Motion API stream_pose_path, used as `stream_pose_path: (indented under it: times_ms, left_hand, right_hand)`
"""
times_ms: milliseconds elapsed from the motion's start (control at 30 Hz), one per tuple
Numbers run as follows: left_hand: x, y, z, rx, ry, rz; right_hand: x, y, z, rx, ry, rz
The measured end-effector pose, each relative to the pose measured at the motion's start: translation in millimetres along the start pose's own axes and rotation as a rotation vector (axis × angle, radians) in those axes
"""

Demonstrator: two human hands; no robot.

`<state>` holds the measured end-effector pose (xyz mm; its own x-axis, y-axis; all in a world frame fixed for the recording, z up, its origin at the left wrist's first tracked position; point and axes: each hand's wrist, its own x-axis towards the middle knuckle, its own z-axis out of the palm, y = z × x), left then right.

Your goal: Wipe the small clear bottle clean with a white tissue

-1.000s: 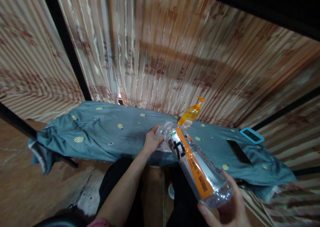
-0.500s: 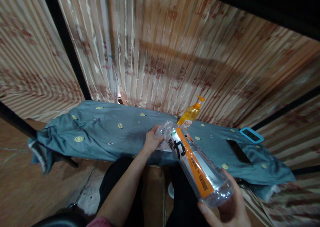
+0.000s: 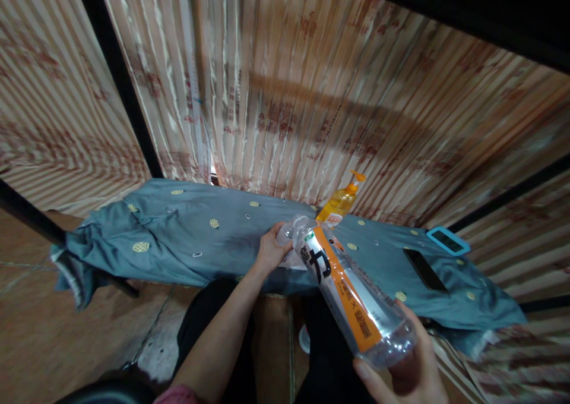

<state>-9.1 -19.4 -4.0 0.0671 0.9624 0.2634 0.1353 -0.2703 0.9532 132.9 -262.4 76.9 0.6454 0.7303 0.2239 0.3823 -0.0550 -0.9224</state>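
I had the left hand (image 3: 271,251) curled around the small, clear, rounded plastic piece (image 3: 285,233) at the neck of the large clear plastic bottle with a silver-and-orange label (image 3: 342,294) (whether separate or part of it, I couldn't tell). The right hand (image 3: 418,368) pinched the bottle's base, tilting it across the near edge of the blue-grey cloth-covered surface (image 3: 178,232). Doing this well, I judged, meant steadying both ends without denting the thin wall.

Open cloth (image 3: 178,232) left, pump bottle (image 3: 339,203) ahead
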Motion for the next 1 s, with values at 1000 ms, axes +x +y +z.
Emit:
stream_pose_path:
  times_ms: [1000]
  left_hand:
    - [0.4,0.6,-0.3,0.001,0.013,0.007]
  right_hand:
    - [1.7,3.5,-2.2,0.009,-0.01,-0.023]
